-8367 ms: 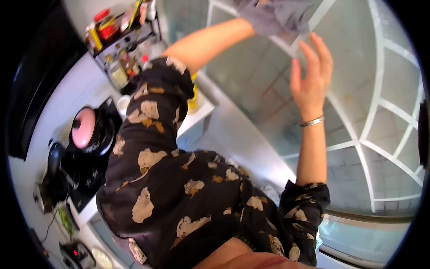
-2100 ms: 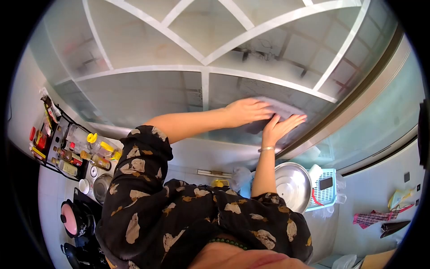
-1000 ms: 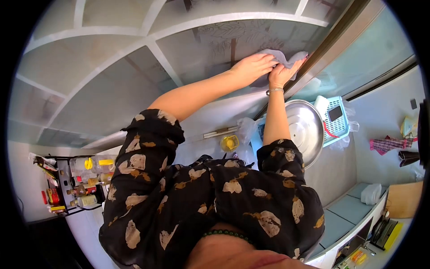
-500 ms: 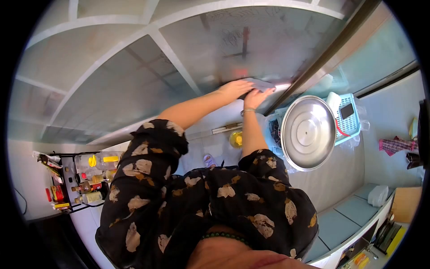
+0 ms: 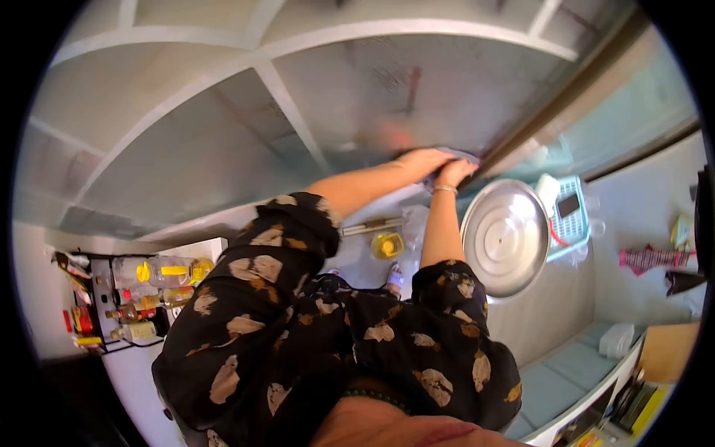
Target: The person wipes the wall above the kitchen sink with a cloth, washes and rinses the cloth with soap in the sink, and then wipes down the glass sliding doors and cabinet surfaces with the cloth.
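Both hands are at a grey cloth (image 5: pixel 460 154), against the lower edge of the frosted glass panel (image 5: pixel 462 89), near its right-hand frame. My left hand (image 5: pixel 424 160) is on the cloth with its fingers bent over it. Right beside it, my right hand (image 5: pixel 454 174), with a bracelet at the wrist, is closed on the cloth too. The hands overlap the cloth, so much of it is hidden. Some of the fingertips are blurred.
Close to my right arm is a large round metal lid (image 5: pixel 506 240), beside a light blue basket (image 5: pixel 572 212). A yellow oil bottle (image 5: pixel 386 246) stands on the floor below. Bottles fill a black rack (image 5: pixel 104 298) at left. A grey-blue counter (image 5: pixel 562 376) lies lower right.
Both hands have slid to the right with the cloth, along the bottom of the glass panel toward its corner. The view has shifted slightly, and both my feet now show.
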Demonstrator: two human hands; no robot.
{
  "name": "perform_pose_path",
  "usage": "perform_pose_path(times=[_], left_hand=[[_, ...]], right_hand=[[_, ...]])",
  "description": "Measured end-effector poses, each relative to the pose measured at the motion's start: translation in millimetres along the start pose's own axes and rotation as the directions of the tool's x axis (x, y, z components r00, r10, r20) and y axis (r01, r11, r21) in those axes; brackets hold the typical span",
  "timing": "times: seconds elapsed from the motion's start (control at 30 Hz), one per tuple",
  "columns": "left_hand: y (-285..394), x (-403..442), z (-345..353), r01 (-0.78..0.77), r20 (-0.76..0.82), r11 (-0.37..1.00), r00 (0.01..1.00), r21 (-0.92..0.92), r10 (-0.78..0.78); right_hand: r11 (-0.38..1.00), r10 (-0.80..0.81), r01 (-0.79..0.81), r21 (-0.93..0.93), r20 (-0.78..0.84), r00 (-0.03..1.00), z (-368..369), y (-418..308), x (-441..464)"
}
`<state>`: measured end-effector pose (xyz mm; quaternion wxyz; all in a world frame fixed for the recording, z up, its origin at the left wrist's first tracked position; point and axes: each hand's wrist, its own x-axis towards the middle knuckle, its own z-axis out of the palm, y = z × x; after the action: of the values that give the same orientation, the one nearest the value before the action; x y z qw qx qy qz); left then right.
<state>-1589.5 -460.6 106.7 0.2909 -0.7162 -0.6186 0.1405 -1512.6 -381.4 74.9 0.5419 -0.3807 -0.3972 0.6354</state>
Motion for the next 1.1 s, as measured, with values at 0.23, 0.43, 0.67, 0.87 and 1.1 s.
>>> perform_pose_path(times=[0.23,0.43,0.67,0.87,1.1], left_hand=[[-19,-81,-23,-0.099,0.116,0.99,0.989,0.096,0.088],[-60,-222,-54,0.013,-0.03,1.0,0.999,0.004,-0.013],[-164,-226,-231,0.481,-0.394,0.877,0.807,0.008,-0.439],[-219,-237,-285,0.731,-0.734,0.682,0.46,-0.006,-0.5],[-97,-263,-158,0.87,-0.441,0.436,0.307,-0.229,-0.844]], right_hand=[[0.706,-0.172,0.259,-0.659,0.194,0.966,14,45,-62],[0.645,-0.487,0.661,-0.383,0.459,0.743,69,-60,-168],[0.053,-0.773,0.99,-0.129,0.622,0.123,159,-187,-151],[-0.167,-0.799,0.982,0.087,0.572,-0.187,239,-287,-201],[-0.212,-0.24,0.852,0.478,0.82,-0.52,175,-175,-190]])
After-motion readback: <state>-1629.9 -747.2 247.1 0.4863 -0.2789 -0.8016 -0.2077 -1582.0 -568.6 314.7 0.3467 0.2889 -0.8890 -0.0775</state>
